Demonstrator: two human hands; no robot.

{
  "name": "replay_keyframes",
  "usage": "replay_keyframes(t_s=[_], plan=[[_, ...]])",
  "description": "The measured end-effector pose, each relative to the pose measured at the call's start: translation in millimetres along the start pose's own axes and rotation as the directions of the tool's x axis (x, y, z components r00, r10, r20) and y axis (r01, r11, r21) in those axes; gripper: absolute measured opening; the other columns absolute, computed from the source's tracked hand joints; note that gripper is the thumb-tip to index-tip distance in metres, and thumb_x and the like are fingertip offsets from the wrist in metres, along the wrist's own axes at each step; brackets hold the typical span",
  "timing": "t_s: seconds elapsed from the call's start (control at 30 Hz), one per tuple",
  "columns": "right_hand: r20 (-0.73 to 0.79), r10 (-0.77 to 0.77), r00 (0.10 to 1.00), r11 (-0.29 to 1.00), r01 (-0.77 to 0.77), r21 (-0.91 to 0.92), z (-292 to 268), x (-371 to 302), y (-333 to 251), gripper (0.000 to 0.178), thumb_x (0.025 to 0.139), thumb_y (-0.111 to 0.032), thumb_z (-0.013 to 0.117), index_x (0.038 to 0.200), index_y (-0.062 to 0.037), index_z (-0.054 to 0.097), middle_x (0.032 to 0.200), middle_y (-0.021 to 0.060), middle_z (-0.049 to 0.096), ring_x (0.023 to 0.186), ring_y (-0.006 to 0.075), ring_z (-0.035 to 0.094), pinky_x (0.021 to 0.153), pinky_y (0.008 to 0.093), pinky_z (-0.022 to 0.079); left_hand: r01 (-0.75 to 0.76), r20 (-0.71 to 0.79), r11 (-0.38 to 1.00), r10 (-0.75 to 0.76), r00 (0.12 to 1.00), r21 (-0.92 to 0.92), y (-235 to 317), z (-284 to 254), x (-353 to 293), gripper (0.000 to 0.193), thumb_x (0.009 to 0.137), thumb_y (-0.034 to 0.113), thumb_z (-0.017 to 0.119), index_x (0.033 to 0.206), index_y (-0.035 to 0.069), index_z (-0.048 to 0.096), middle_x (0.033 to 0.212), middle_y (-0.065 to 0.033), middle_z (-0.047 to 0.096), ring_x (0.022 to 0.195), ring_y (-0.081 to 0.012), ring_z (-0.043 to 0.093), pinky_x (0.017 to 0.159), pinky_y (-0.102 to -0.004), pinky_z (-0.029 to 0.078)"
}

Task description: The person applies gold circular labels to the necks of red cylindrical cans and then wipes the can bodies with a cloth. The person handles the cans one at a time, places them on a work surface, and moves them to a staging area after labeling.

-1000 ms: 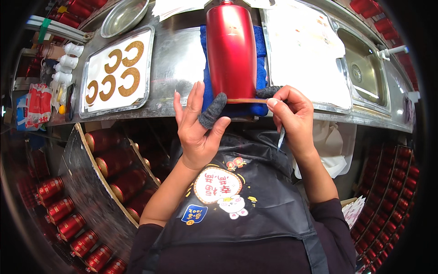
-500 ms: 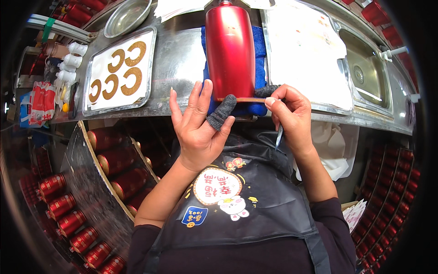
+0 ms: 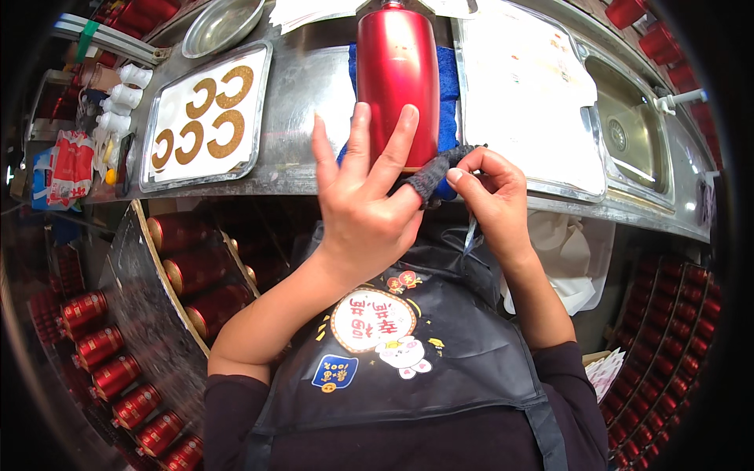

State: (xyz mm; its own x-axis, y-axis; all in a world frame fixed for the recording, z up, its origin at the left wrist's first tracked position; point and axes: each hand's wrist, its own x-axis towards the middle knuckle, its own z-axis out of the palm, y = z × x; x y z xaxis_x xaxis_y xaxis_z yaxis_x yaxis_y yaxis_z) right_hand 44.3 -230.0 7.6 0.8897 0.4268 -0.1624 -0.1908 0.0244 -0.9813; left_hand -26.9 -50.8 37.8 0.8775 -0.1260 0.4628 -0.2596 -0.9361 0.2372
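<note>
A glossy red rounded vessel [image 3: 395, 86] lies lengthwise on a blue towel [image 3: 448, 86], its wider end toward me. My left hand [image 3: 365, 212] has several fingers stretched and spread over that near end. Its index finger, in a dark grey knitted finger sleeve [image 3: 426, 182], presses at the lower rim. Just right of it, my right hand [image 3: 500, 206] is closed in a pinch, also with a dark sleeved finger at the rim. A slim pointed tool [image 3: 471, 234] hangs down from the right palm. Whether the pinch also holds the thin strip seen before is hidden.
A tray [image 3: 263, 102] with several glittery gold C-shaped pieces [image 3: 228, 133] stands at left, a metal bowl [image 3: 224, 30] behind it. White sheets [image 3: 522, 94] cover a tray at right, beside a sink [image 3: 628, 133]. Red cans [image 3: 118, 377] fill racks below the metal counter.
My left hand has slid right along the vessel's near rim, close to my right hand. The thin gold-brown strip that stretched between the hands is now largely covered.
</note>
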Motion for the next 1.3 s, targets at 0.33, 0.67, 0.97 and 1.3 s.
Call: replay_keyframes(t_s=[0.33,0.67,0.97,1.3], plan=[[0.072,0.080,0.994,0.994,-0.074,-0.078,-2.6,-1.4,-18.0,0.012,0.091,-0.008,0.072,0.084,-0.0014,0.064,0.076,-0.0035,0.060,0.061,-0.0012,0.051,0.054,0.0177,0.037,0.240,-0.117,0.859,-0.324,0.939,-0.452,-29.1,14.5,-22.9,0.064,0.071,0.015,0.090,0.129,0.001,0.068,0.144,-0.0218,0.058,0.130,-0.0378,0.059,0.116,-0.0622,0.030],[0.037,0.038,0.999,0.997,-0.036,-0.067,-1.9,-2.1,-21.1,0.010,0.090,-0.008,0.071,0.085,-0.0046,0.063,0.071,-0.0080,0.057,0.058,-0.0031,0.043,0.051,0.0174,0.029,0.176,-0.114,0.933,-0.222,0.968,-0.314,-26.2,16.4,-57.3,0.038,0.078,0.010,0.085,0.113,0.000,0.075,0.141,-0.0227,0.061,0.125,-0.0350,0.064,0.118,-0.0629,0.024],[0.048,0.048,0.998,0.998,-0.047,-0.038,-5.2,2.6,-10.1,0.009,0.090,-0.008,0.071,0.085,-0.0044,0.064,0.073,-0.0053,0.060,0.056,-0.0019,0.046,0.048,0.0182,0.032,0.084,-0.094,0.983,-0.100,0.991,-0.165,-17.7,8.0,-40.6,0.037,0.076,0.008,0.084,0.112,0.001,0.076,0.144,-0.0241,0.058,0.125,-0.0363,0.064,0.117,-0.0650,0.023],[0.077,0.042,0.996,0.998,-0.039,-0.047,0.6,5.2,-4.7,0.009,0.090,-0.006,0.072,0.085,-0.0031,0.065,0.076,-0.0066,0.058,0.063,-0.0027,0.046,0.055,0.0171,0.033,0.006,-0.050,0.999,-0.003,0.999,0.048,-6.1,8.7,-9.7,0.046,0.070,0.010,0.086,0.116,0.006,0.076,0.147,-0.0240,0.055,0.131,-0.0412,0.058,0.116,-0.0648,0.023]])
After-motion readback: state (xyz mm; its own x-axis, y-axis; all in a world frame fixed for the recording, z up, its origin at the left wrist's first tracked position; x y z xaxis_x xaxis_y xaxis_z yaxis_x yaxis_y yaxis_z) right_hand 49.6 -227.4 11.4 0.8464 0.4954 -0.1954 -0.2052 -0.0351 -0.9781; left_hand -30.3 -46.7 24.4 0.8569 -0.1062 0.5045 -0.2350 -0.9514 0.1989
